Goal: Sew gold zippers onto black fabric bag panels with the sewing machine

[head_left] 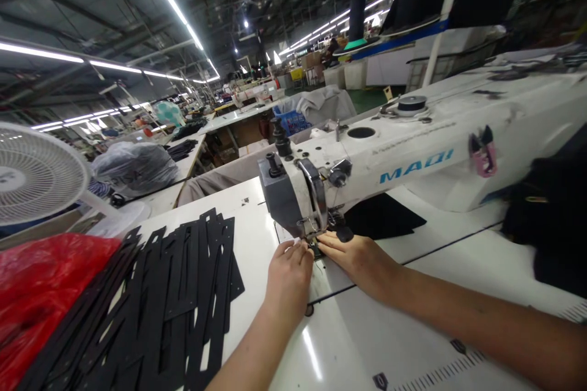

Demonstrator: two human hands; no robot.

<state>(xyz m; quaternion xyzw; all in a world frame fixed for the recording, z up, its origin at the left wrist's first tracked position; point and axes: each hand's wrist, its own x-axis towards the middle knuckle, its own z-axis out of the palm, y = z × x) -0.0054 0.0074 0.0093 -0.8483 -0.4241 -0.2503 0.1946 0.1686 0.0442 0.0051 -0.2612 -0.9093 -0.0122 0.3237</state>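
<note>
Both of my hands are at the needle area of a white sewing machine (413,162). My left hand (290,275) is closed, its fingers curled and bunched just left of the presser foot; whatever they pinch is too small and covered to make out. On the other side, my right hand (364,263) lies low with its fingers stretched toward the foot, the tips partly hidden by the machine head (284,195). Behind the right hand, flat black pieces (383,217) rest on the machine bed under the arm.
Many long black slotted strips (183,281) are heaped on the table at left, beside a red plastic bag (50,293). A white fan (36,177) stands beyond. Pink-handled thread snips (483,153) hang on the machine arm. Black thread cones (358,12) rise behind it.
</note>
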